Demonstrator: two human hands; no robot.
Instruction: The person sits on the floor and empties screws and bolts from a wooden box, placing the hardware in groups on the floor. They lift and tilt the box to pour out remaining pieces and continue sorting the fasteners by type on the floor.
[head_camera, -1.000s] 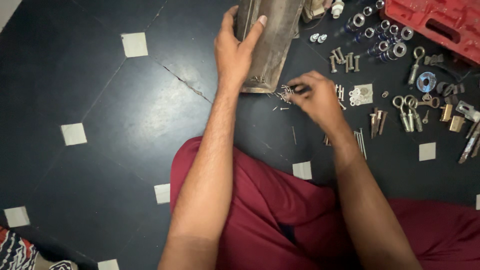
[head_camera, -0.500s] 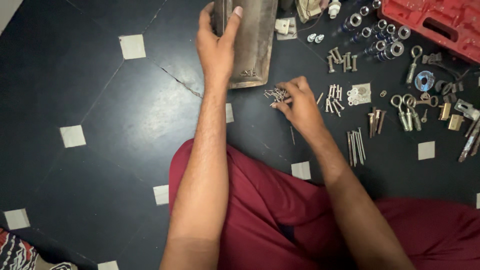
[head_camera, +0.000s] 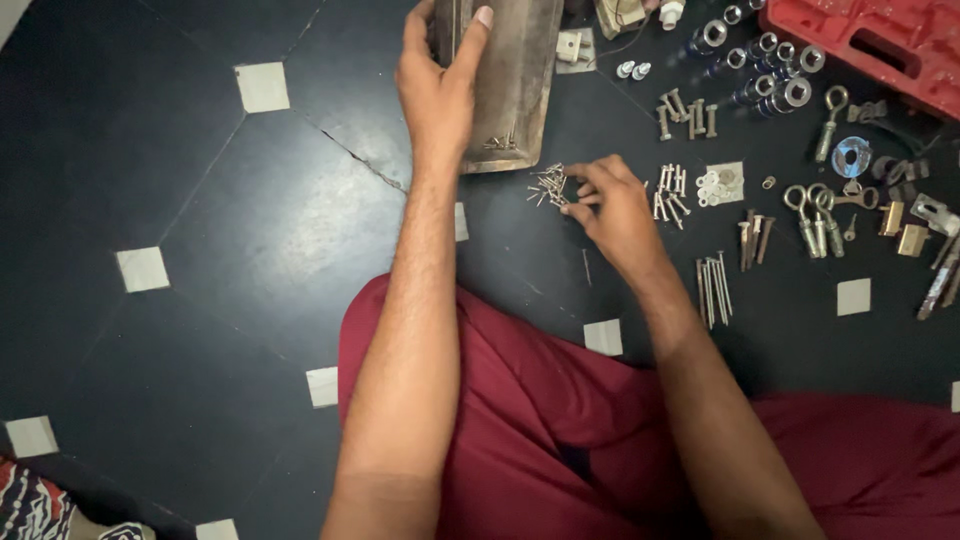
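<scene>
Small screw pile (head_camera: 549, 186) upper centre, just left of right hand (head_camera: 612, 210) fingers, pinched at pile edge; left hand (head_camera: 440, 95) clamps metal container (head_camera: 510, 70) above pile

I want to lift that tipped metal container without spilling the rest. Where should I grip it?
Grip the metal container across its long side walls, mid-body, from the left, as the left hand does. Its open mouth faces the small screws, so keep that end raised.
</scene>
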